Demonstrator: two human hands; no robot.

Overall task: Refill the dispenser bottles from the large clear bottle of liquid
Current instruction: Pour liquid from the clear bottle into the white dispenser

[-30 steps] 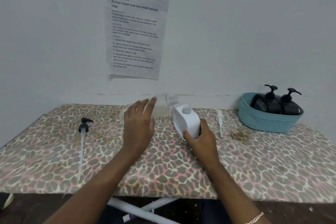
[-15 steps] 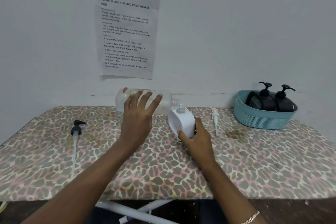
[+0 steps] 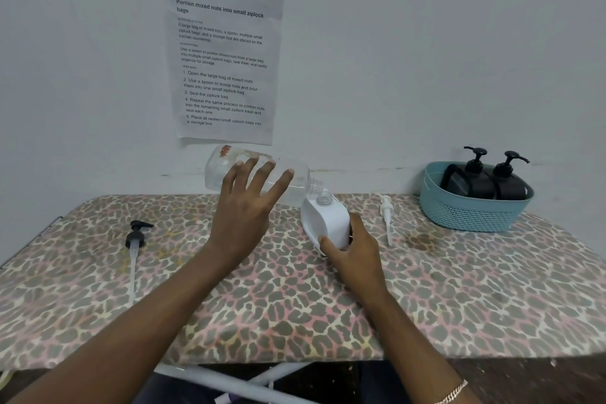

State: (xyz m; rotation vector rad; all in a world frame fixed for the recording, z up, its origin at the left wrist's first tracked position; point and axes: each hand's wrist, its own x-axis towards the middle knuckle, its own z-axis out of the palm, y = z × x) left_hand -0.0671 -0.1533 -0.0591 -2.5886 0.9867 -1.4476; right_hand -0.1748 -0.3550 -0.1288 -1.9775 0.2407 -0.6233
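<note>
My left hand (image 3: 246, 210) holds the large clear bottle (image 3: 296, 180) nearly on its side, base raised to the left, its open neck right over the mouth of a white dispenser bottle (image 3: 328, 220). My right hand (image 3: 352, 251) grips that white bottle low on its body and keeps it tilted to the left on the table. The white bottle has no pump on it. A white pump (image 3: 386, 215) lies just right of it. A black pump with a long tube (image 3: 136, 241) lies at the left.
A teal basket (image 3: 472, 216) at the back right holds two black dispenser bottles (image 3: 485, 182) with pumps on. The leopard-print table (image 3: 459, 289) ends close to me and meets the wall behind. A printed sheet (image 3: 223, 59) hangs on the wall.
The clear bottle's base has risen, so it now lies almost level with its neck at the white bottle's mouth. The white bottle stays gripped in my right hand.
</note>
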